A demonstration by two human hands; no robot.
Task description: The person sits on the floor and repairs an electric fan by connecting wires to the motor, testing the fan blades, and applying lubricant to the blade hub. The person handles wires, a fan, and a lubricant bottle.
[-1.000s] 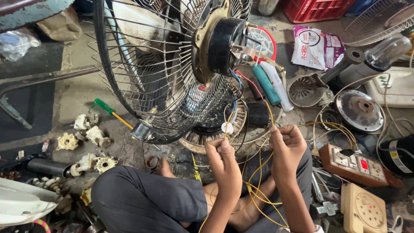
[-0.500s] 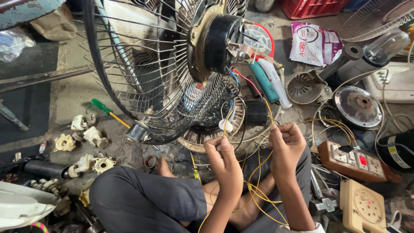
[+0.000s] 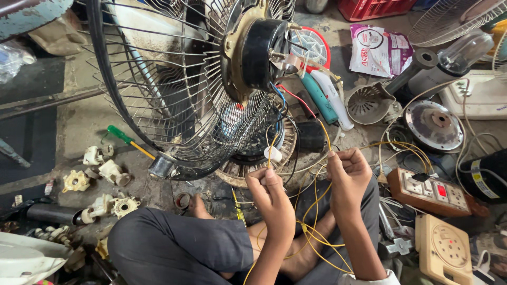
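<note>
Fan cage (image 3: 174,100) blocks ahead; switchboard (image 3: 430,191) crowds right.

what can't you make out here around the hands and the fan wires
- Head view: where the yellow wire ends; its loops drop behind the forearms and off the bottom edge.
- What the right hand pinches; its curled fingers cover it.
- The wire joints at the fan motor; too small and tangled.
- The left hand pinches the wire below a small white piece; its kind is too small to tell.

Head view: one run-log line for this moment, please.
left hand: pinching yellow wire | right hand: pinching same wire | fan motor: above hands
</note>
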